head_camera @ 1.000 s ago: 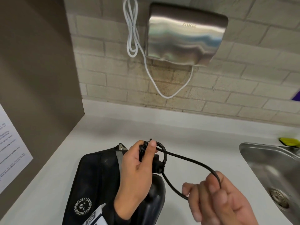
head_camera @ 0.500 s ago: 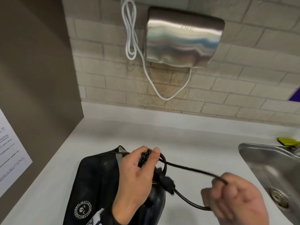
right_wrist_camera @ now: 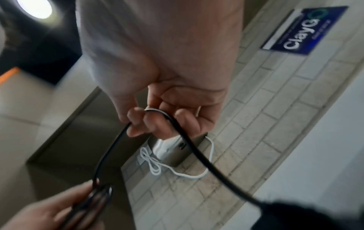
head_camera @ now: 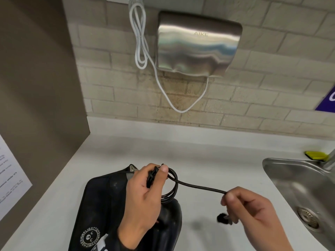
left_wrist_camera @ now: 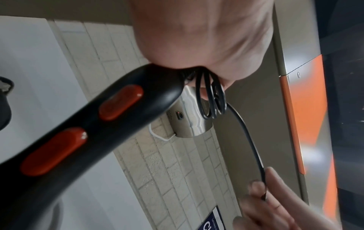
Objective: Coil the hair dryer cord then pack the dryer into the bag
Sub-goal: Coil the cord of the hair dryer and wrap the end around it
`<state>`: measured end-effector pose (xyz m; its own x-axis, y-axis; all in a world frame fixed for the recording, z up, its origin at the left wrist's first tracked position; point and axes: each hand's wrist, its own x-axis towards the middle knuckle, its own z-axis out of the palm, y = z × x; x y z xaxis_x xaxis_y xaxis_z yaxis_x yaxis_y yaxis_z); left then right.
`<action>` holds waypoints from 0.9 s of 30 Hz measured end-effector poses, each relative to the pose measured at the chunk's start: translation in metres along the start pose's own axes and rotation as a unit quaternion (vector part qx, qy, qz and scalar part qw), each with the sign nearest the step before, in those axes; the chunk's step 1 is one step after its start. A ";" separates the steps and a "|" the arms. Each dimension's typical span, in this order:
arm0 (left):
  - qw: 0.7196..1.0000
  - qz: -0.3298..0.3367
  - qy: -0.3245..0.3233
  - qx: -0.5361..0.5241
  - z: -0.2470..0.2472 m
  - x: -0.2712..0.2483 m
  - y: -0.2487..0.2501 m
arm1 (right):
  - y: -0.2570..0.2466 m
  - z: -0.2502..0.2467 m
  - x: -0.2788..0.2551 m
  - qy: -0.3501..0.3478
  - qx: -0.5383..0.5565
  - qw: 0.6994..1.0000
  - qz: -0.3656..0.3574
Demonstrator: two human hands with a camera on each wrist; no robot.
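My left hand (head_camera: 145, 192) grips the black hair dryer's handle (left_wrist_camera: 82, 133) together with several coiled loops of its black cord (head_camera: 172, 185), thumb pressing the loops. The handle shows two red switches (left_wrist_camera: 120, 102). The dryer body (head_camera: 168, 220) hangs just above the black bag (head_camera: 97, 205) lying on the white counter. From the coil the cord (head_camera: 201, 187) runs taut to my right hand (head_camera: 250, 211), which pinches it between thumb and fingers (right_wrist_camera: 138, 121). The plug (head_camera: 223, 218) dangles below that hand. In the left wrist view the loops (left_wrist_camera: 210, 99) hang under the palm.
A steel hand dryer (head_camera: 197, 44) with a white cable (head_camera: 141, 38) is fixed to the brick wall. A steel sink (head_camera: 299, 192) lies to the right, a yellow sponge (head_camera: 316, 155) behind it. A brown side wall (head_camera: 36, 87) with a paper notice bounds the left.
My right hand has pulled right and drawn the cord's last loop out straight and taut. The plug now hangs under that hand. The left hand has kept its grip.
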<state>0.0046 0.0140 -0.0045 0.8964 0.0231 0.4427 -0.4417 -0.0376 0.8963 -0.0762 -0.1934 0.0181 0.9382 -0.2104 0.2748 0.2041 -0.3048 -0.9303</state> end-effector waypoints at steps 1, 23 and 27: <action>1.000 0.000 0.000 0.000 0.000 0.000 -0.001 | 0.002 0.001 -0.001 -0.013 -0.041 0.999 -0.001; 0.970 0.153 -0.110 0.154 0.003 -0.005 0.002 | -0.046 0.028 0.021 -0.080 -0.175 0.960 -0.205; 0.967 0.165 -0.144 0.128 0.001 -0.002 0.000 | -0.048 0.028 0.030 -0.091 -0.146 0.967 -0.189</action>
<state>0.0026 0.0134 -0.0056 0.6982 -0.3094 0.6455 -0.7143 -0.2423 0.6565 -0.0500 -0.1587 0.0643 0.8513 0.1256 0.5094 0.4788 -0.5830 -0.6564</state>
